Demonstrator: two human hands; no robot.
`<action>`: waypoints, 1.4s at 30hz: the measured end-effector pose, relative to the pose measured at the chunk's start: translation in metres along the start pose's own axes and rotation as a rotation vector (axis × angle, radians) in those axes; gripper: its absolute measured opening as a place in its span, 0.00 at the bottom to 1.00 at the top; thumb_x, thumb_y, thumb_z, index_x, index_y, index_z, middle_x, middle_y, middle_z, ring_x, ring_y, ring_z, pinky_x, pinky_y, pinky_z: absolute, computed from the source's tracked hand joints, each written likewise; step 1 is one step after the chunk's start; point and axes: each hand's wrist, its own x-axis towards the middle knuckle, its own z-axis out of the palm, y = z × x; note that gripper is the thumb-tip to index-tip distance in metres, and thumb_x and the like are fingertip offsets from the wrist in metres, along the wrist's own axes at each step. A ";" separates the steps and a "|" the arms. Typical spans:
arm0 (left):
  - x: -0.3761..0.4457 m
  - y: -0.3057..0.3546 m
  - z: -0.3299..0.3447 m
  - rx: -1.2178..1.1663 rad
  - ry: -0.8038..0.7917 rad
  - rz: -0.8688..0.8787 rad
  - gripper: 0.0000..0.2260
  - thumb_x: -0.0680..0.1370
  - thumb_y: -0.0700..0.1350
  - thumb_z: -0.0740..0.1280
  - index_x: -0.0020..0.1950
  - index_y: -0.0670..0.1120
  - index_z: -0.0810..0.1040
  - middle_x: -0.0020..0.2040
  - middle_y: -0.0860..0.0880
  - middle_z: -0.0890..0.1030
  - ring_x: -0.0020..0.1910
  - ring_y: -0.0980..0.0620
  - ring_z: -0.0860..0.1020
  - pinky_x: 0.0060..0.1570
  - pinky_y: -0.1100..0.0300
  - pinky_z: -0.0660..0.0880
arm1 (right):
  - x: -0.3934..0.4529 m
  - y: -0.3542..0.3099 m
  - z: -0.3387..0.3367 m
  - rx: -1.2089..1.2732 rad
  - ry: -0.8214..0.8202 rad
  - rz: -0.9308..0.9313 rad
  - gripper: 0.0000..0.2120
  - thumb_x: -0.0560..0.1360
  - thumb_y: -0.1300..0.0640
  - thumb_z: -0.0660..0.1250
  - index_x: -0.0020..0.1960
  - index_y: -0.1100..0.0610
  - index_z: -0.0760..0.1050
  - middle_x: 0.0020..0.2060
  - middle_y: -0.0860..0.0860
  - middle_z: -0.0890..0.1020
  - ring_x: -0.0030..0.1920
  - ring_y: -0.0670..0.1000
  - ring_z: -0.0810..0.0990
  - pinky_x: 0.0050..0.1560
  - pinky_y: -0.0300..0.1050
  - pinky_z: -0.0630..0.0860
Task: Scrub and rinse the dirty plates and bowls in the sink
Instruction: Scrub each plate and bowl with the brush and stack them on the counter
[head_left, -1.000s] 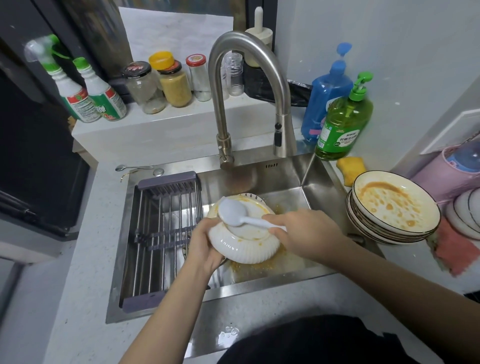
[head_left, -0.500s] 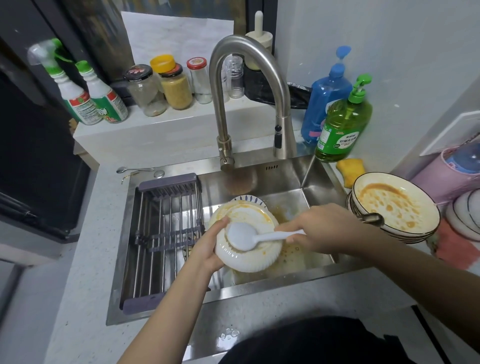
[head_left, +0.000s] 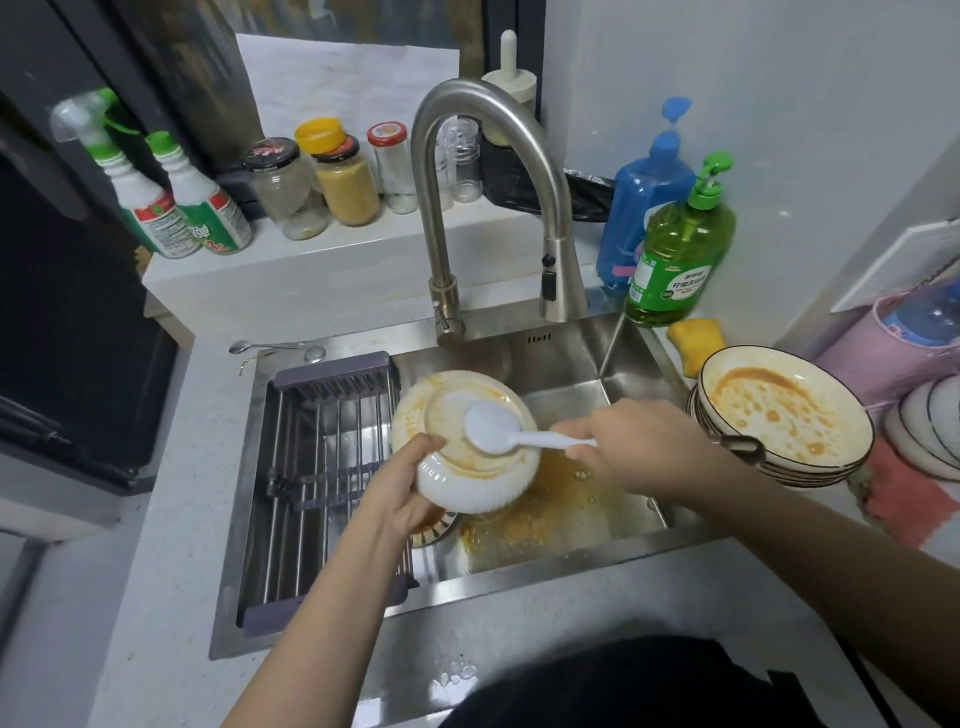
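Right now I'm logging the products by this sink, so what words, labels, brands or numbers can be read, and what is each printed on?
"3" in red: low on the label of the right-hand green-capped spray bottle; the characters above it are blurred.
Green dish soap bottle: label has Chinese characters, too blurred to quote.
Left spray bottle: small print unreadable.
Black jar lid: red marks, illegible.
Blue pump bottle: label hidden.
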 end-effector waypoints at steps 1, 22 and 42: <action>-0.001 0.001 -0.003 -0.010 -0.009 0.007 0.10 0.77 0.32 0.59 0.57 0.36 0.74 0.45 0.38 0.84 0.48 0.42 0.81 0.40 0.46 0.81 | 0.002 0.006 -0.002 -0.013 -0.008 0.052 0.14 0.81 0.49 0.55 0.63 0.38 0.71 0.39 0.46 0.77 0.37 0.48 0.77 0.32 0.41 0.68; 0.011 -0.011 0.018 -0.294 0.207 -0.086 0.08 0.77 0.43 0.65 0.56 0.45 0.75 0.49 0.41 0.79 0.47 0.40 0.77 0.36 0.41 0.78 | -0.012 -0.022 0.027 -0.167 0.128 0.011 0.17 0.82 0.49 0.51 0.71 0.42 0.61 0.31 0.47 0.69 0.33 0.49 0.71 0.27 0.40 0.60; 0.010 0.002 -0.001 -0.411 0.197 0.021 0.10 0.76 0.37 0.65 0.58 0.42 0.73 0.53 0.38 0.80 0.50 0.37 0.78 0.53 0.37 0.72 | -0.012 0.001 0.035 0.109 0.112 0.142 0.18 0.82 0.47 0.53 0.71 0.40 0.65 0.38 0.46 0.79 0.36 0.47 0.78 0.33 0.39 0.71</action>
